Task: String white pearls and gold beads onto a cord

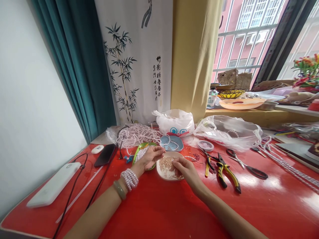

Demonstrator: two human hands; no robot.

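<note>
My left hand is closed in a pinch above the left edge of a white dish; what its fingertips hold is too small to make out. Over the dish's right side, my right hand also pinches, its fingertips close to the gold beads inside. Whatever lies between them cannot be made out. A pearl bracelet and a green bangle circle my left wrist. Partly hidden behind that hand is a green dish of white beads.
Pliers and scissors lie to the right, near long bead strands. Behind are a blue dish, heaped pearl strands and plastic bags. A phone, power bank and cables lie left.
</note>
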